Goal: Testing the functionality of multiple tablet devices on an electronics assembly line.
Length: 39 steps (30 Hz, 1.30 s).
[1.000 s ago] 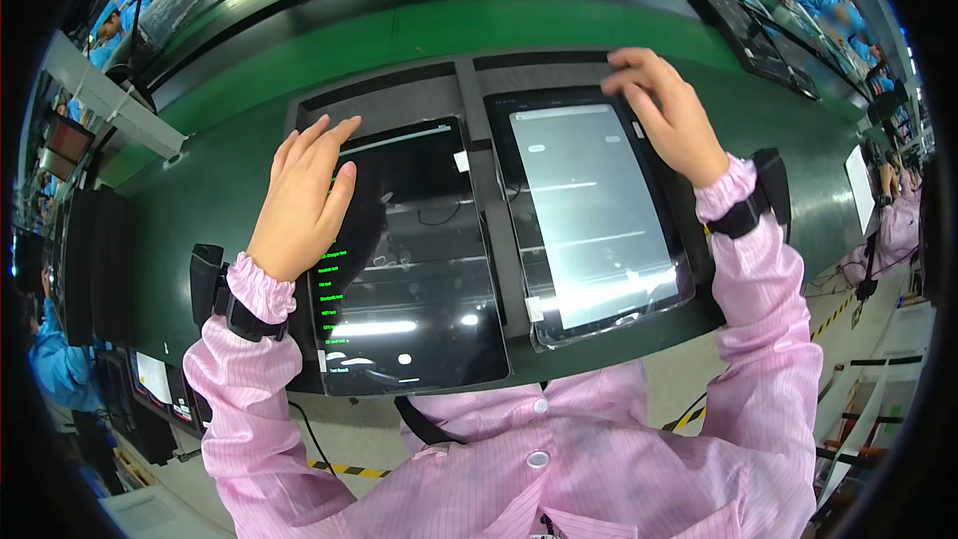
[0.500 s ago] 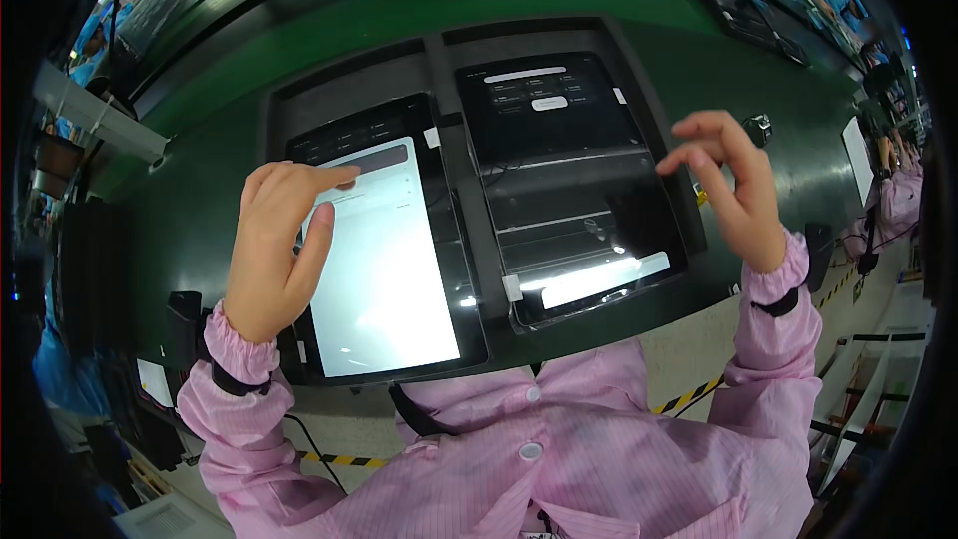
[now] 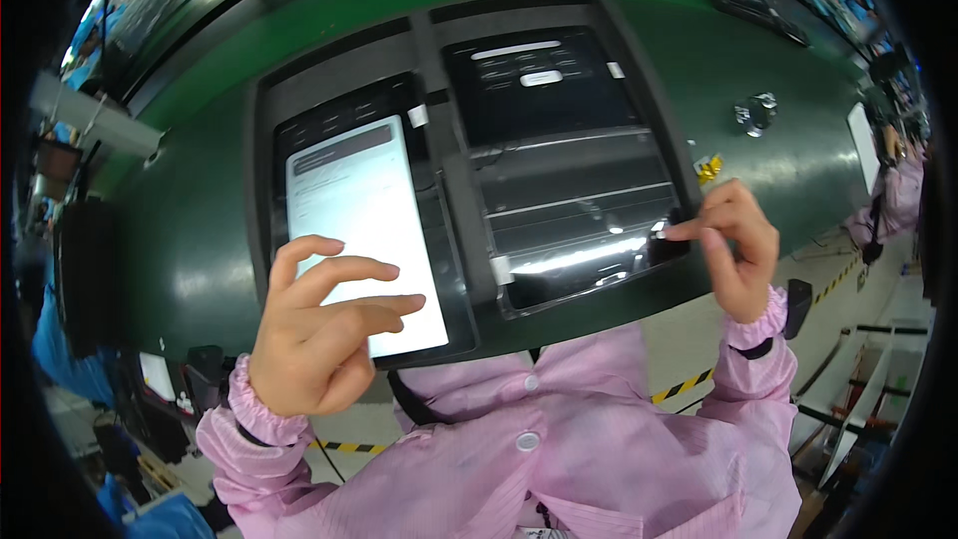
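Note:
Two tablets lie face up, side by side, in a black two-bay tray (image 3: 427,50). The left tablet (image 3: 364,200) shows a large bright panel with a grey band near its top. Over the near part of that panel hovers my left hand (image 3: 324,334), fingers spread, holding nothing; whether a fingertip touches the glass I cannot tell. The right tablet (image 3: 559,170) has a mostly dark screen with small tiles at its far end and glare lower down. At its near right corner is the extended index finger of my right hand (image 3: 740,250), which is empty, its other fingers bent.
On the green table (image 3: 190,230), right of the tray, lie a small yellow piece (image 3: 709,169) and a shiny clear-looking object (image 3: 755,114). A dark flat device (image 3: 753,15) sits at the far right. Black-and-yellow floor tape (image 3: 684,385) shows beyond the table's near edge.
My left hand has come nearer, from the panel's top to its lower part, its fingers spreading. My right hand has moved down to the right tablet's corner. That tablet's white bottom panel has vanished.

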{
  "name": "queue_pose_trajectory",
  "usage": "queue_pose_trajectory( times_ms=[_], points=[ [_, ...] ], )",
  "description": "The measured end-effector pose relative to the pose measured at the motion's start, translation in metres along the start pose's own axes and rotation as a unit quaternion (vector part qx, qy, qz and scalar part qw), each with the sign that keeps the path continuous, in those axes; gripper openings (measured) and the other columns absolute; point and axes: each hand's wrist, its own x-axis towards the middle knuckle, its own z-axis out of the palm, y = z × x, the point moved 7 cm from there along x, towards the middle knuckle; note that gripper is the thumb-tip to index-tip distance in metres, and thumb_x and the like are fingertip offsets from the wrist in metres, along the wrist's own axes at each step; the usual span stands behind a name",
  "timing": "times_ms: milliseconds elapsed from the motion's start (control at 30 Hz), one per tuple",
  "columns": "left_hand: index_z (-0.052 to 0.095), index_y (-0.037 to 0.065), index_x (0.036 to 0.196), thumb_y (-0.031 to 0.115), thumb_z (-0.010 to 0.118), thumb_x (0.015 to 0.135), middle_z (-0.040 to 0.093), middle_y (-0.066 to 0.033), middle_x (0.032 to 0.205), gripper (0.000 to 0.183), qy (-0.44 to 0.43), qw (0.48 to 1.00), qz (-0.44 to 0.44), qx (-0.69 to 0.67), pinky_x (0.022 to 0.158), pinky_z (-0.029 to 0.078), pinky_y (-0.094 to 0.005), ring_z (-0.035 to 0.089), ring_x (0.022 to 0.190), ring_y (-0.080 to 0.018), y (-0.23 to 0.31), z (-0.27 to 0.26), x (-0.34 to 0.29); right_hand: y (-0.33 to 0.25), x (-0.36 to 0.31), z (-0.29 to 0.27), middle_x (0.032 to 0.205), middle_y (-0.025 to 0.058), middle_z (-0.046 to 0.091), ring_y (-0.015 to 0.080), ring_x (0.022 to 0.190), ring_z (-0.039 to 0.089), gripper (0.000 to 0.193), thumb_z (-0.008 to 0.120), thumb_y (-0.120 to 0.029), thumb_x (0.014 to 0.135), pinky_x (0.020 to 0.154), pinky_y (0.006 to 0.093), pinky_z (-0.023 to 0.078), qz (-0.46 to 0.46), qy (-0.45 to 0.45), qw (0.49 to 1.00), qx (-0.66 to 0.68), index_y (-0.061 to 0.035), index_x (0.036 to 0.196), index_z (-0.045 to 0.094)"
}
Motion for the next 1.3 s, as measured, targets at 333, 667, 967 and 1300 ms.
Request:
queue_pose_trajectory(
  times_ms=[333,667,967,1300],
  points=[
    [0.055,-0.001,0.125,0.002,0.049,0.077,0.055,-0.0206,0.128,0.048,-0.015,0.978,-0.123,0.165,0.112,0.027,-0.0519,0.047,0.126,-0.0360,-0.066,-0.002,0.008,0.003,-0.008,-0.003,0.082,0.0130,0.067,0.0159,0.078,0.049,0.006,0.050,0.001,0.089,0.073,0.0290,0.043,0.027,0.042,0.997,0.065,0.0020,0.087,0.056],
    [0.063,0.002,0.091,0.001,0.047,0.071,0.073,-0.0083,0.089,0.025,0.084,0.993,-0.083,0.009,0.089,0.038,-0.0484,0.060,0.085,-0.0262,-0.019,-0.016,-0.004,0.008,-0.005,-0.004,0.082,0.0102,0.072,0.0168,0.079,0.047,0.006,0.051,0.000,0.091,0.078,0.0325,0.042,0.035,0.070,0.995,0.058,0.0000,0.087,0.057],
    [0.064,0.006,0.084,-0.004,0.050,0.053,0.075,0.0004,0.097,0.036,0.031,0.999,-0.013,0.001,0.081,0.036,-0.0403,0.064,0.092,-0.0221,-0.001,0.004,-0.017,0.007,-0.007,0.008,0.082,0.0102,0.073,0.0184,0.077,0.047,0.007,0.053,0.001,0.088,0.074,0.0314,0.042,0.026,0.046,0.997,0.052,0.0012,0.085,0.060],
    [0.062,0.007,0.081,0.002,0.048,0.050,0.076,-0.0046,0.097,0.034,0.033,0.998,0.025,-0.041,0.081,0.033,-0.0396,0.064,0.090,-0.0243,0.009,0.020,-0.015,0.014,-0.016,0.004,0.085,0.0121,0.070,0.0152,0.080,0.049,0.008,0.050,-0.003,0.094,0.073,0.0266,0.043,0.082,0.064,0.988,0.110,0.0008,0.089,0.056]
  ],
)
